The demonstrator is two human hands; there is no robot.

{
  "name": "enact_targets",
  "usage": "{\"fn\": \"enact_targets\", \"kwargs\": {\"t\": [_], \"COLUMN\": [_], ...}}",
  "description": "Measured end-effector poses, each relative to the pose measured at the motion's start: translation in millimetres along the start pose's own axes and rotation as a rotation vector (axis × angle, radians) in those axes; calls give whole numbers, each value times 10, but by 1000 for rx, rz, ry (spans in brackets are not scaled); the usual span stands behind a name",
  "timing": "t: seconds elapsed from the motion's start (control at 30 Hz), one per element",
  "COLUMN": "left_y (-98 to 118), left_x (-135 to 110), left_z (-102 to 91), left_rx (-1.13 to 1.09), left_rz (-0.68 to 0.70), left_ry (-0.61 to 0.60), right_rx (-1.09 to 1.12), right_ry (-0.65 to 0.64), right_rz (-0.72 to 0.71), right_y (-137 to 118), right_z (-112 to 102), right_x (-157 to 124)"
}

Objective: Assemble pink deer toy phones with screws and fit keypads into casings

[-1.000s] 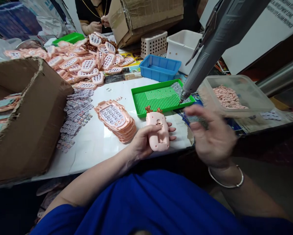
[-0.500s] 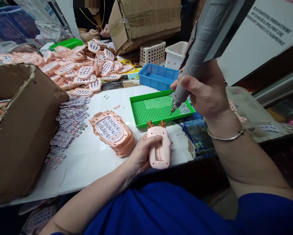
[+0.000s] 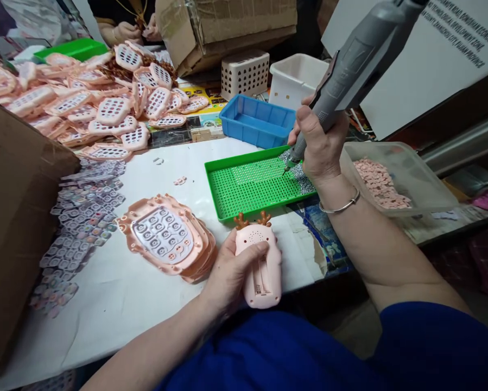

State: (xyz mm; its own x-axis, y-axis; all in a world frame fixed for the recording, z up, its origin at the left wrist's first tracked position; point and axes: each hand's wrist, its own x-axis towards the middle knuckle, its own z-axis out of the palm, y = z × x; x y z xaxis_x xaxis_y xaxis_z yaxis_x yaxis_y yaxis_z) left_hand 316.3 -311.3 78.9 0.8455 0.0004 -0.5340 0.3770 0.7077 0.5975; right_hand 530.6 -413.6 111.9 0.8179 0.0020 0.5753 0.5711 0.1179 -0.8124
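My left hand (image 3: 227, 271) holds a pink toy phone shell (image 3: 260, 263) with brown antlers, back side up, at the table's near edge. My right hand (image 3: 321, 144) grips a grey electric screwdriver (image 3: 349, 70) that hangs from above. Its tip touches a patch of small silver screws (image 3: 298, 176) at the right end of a green perforated tray (image 3: 247, 187). A stack of pink keypad fronts (image 3: 166, 236) lies just left of my left hand.
A brown cardboard box (image 3: 16, 217) stands at the left. Keypad sticker sheets (image 3: 76, 217) lie beside it. A pile of pink fronts (image 3: 84, 103), a blue tray (image 3: 255, 119), white baskets (image 3: 295, 76) and a clear tub of pink parts (image 3: 390, 179) lie around. Another person's hands (image 3: 125, 30) work at the far side.
My right hand rose from beside the table edge, took hold of the hanging screwdriver and brought its tip down onto the screws. The toy shell in my left hand stayed near the table edge.
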Motion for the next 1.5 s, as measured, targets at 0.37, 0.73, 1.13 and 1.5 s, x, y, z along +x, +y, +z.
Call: {"fn": "enact_targets", "kwargs": {"t": [0.37, 0.73, 1.13, 1.5], "left_y": [7, 4, -6, -2], "left_x": [0, 26, 17, 21], "left_z": [2, -9, 12, 19], "left_rx": [9, 28, 38, 48], "left_rz": [-11, 19, 88, 123], "left_ry": [-7, -16, 4, 13], "right_rx": [-83, -17, 40, 82], "right_ry": [6, 21, -84, -149], "right_rz": [67, -45, -115, 119], "right_y": [199, 178, -1185, -1104], "right_z": [-58, -36, 240, 149], "right_x": [6, 3, -681, -880]}}
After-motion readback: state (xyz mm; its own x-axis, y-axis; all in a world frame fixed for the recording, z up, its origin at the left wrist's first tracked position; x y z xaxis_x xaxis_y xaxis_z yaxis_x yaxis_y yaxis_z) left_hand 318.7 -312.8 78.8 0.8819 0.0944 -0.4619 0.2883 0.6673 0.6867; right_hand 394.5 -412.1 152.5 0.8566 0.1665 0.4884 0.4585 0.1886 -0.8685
